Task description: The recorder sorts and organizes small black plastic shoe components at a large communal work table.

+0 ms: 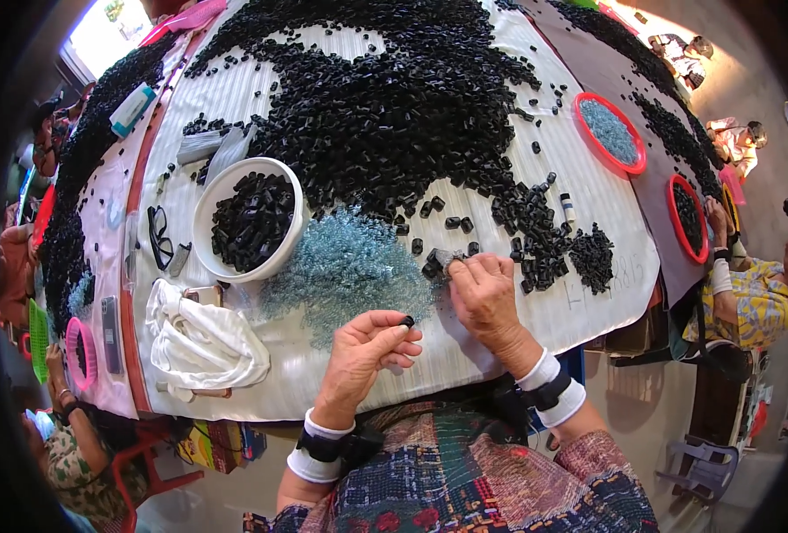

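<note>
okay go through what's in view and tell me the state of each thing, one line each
left hand: pinching a small black part
right hand: resting on the table, fingertips on loose black pieces
white bowl: upright, filled with black parts
red basket: holds pale blue pieces
eyeglasses: lying unfolded
white cloth: crumpled

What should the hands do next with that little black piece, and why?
Probably the right hand should pinch one clear piece from the bluish pile it touches and bring it over. The left hand already holds a small black part at its fingertips, and a white bowl holds more black parts.
</note>
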Action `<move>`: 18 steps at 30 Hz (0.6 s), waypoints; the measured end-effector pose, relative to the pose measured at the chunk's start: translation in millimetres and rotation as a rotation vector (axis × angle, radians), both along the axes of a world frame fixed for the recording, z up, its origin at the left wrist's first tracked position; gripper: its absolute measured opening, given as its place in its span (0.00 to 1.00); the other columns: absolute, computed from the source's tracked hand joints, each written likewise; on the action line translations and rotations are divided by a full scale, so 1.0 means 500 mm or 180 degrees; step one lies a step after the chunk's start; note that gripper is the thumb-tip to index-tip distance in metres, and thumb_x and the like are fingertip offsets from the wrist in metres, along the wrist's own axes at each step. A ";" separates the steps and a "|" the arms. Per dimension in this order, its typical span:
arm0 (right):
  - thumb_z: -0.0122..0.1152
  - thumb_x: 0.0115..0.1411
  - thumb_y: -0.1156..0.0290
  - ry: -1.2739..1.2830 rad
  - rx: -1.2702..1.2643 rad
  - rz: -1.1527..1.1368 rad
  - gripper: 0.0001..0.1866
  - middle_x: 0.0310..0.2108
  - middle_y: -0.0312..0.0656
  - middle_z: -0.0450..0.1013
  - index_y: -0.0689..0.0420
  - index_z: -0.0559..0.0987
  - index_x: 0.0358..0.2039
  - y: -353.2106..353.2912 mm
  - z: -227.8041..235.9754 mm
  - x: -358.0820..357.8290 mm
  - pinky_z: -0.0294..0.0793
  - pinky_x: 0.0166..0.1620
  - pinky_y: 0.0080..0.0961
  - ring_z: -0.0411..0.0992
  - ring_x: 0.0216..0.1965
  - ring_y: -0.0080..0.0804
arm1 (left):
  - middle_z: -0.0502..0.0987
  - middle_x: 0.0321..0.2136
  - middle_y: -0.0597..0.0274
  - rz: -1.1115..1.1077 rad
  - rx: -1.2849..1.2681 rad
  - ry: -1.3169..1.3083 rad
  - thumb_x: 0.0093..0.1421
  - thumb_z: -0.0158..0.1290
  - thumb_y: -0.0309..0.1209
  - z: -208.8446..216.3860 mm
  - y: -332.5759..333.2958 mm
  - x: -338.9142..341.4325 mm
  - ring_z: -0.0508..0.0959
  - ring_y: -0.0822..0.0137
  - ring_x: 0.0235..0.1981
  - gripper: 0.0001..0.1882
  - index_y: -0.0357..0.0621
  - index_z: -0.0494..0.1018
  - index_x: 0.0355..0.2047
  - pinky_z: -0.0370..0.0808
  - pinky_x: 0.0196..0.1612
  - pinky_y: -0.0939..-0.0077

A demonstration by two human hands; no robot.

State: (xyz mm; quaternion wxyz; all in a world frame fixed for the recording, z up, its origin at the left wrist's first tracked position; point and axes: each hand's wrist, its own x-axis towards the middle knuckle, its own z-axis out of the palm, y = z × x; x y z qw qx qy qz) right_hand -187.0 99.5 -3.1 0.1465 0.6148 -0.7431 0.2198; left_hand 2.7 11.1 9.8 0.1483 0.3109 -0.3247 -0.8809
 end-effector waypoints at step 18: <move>0.57 0.43 0.84 -0.1549 0.0035 0.1014 0.17 0.33 0.50 0.67 0.64 0.71 0.37 0.038 0.110 0.054 0.72 0.37 0.35 0.69 0.34 0.48 | 0.78 0.30 0.59 0.0239 -0.0990 -0.0003 0.54 0.55 0.18 0.017 0.035 -0.035 0.78 0.73 0.30 0.10 0.32 0.72 0.38 0.76 0.33 0.82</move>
